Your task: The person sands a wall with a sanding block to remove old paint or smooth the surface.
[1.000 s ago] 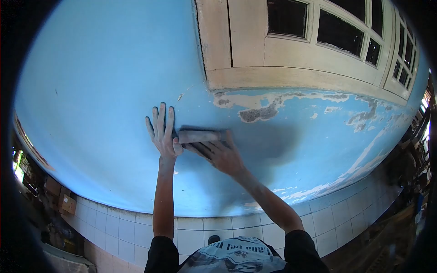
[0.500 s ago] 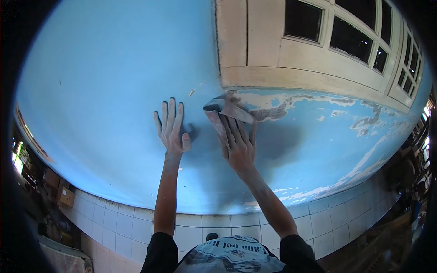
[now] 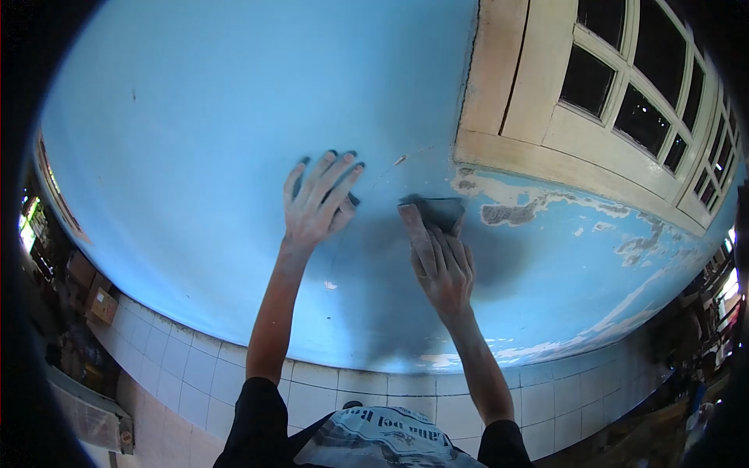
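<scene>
the fingers (image 3: pixel 331 170) of the left hand (image 3: pixel 316 209) are spread wide and laid flat on the blue wall (image 3: pixel 195 156), holding nothing. those of the right hand (image 3: pixel 446 269) are kept close together and pressed on what seems a folded sheet of sandpaper (image 3: pixel 437 210), held against the wall at centre frame, just below the sill corner. the wall fills most of the frame and looks smooth at left. a cream window frame (image 3: pixel 538 117) is seen at upper right, and white tiles (image 3: pixel 195 366) along the bottom. flaked paint patches (image 3: pixel 511 212) are seen right of the sandpaper, so much of the rubbing down is judged left to do.
</scene>
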The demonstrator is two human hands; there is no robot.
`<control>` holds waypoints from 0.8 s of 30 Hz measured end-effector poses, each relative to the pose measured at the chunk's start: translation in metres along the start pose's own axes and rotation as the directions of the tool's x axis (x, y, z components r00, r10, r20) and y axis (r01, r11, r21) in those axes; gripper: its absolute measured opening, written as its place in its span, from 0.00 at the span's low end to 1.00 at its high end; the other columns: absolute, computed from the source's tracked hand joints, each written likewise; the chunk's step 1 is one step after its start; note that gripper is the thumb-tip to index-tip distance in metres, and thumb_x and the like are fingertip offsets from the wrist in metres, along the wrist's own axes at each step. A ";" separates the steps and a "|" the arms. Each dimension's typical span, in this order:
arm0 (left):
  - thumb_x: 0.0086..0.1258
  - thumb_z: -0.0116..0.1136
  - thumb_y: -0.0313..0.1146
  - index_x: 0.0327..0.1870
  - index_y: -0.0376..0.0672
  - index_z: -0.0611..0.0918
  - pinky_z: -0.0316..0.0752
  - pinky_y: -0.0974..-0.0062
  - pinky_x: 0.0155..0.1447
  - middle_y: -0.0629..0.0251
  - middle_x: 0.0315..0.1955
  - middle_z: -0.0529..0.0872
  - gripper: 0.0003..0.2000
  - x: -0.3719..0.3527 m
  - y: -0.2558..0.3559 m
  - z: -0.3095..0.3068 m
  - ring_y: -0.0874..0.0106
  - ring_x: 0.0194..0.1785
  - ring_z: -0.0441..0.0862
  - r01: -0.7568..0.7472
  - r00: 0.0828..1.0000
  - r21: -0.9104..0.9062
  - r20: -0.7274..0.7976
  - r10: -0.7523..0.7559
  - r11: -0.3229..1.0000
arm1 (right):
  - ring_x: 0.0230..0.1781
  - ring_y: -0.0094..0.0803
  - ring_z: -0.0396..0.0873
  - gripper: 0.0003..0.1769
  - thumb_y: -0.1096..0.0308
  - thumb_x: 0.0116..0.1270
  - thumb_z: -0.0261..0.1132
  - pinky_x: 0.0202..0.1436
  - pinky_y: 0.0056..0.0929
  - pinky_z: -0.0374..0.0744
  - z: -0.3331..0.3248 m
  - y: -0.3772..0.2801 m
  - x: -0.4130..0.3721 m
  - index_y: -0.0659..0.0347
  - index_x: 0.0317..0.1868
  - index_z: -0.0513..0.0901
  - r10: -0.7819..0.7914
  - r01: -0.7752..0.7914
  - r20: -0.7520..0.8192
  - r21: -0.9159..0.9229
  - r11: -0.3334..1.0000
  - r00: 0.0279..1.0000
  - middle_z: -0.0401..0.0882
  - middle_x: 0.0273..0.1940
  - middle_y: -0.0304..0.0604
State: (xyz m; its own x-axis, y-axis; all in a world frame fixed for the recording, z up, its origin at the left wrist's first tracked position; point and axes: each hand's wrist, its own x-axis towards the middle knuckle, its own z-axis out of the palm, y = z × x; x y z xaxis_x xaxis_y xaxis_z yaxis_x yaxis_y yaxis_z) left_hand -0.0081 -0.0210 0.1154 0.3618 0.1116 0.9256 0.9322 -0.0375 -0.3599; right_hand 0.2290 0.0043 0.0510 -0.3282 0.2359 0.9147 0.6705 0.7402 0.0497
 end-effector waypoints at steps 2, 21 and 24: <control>0.72 0.44 0.37 0.54 0.50 0.81 0.57 0.57 0.69 0.68 0.57 0.80 0.15 0.001 -0.003 0.004 0.68 0.63 0.74 0.012 1.000 0.006 -0.019 -0.012 1.000 | 0.46 0.40 0.80 0.22 0.69 0.58 0.67 0.40 0.35 0.77 0.005 0.007 0.008 0.60 0.54 0.77 -0.113 0.114 -0.110 0.004 0.994 0.988 0.84 0.45 0.45; 0.60 0.47 0.31 0.55 0.54 0.82 0.60 0.58 0.70 0.73 0.59 0.79 0.21 0.000 -0.004 0.005 0.71 0.64 0.73 0.091 0.995 -0.086 -0.036 -0.095 0.992 | 0.68 0.49 0.64 0.32 0.66 0.57 0.60 0.70 0.65 0.53 0.034 -0.012 0.067 0.57 0.65 0.71 -0.256 0.246 -0.054 -0.148 0.958 0.965 0.68 0.66 0.53; 0.59 0.47 0.31 0.55 0.55 0.82 0.60 0.59 0.70 0.73 0.59 0.79 0.21 0.000 -0.006 0.005 0.72 0.64 0.73 0.086 0.996 -0.096 -0.029 -0.089 0.992 | 0.65 0.46 0.67 0.28 0.61 0.62 0.57 0.71 0.64 0.54 0.048 -0.019 0.029 0.50 0.65 0.72 -0.245 0.249 0.162 -0.004 0.969 0.956 0.66 0.67 0.51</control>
State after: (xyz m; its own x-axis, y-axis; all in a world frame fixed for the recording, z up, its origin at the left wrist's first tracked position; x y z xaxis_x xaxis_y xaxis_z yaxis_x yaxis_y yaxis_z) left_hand -0.0134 -0.0163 0.1171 0.2769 0.0853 0.9571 0.9562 -0.1225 -0.2658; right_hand 0.1743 0.0273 0.0570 -0.5855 0.1462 0.7974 0.5704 0.7732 0.2771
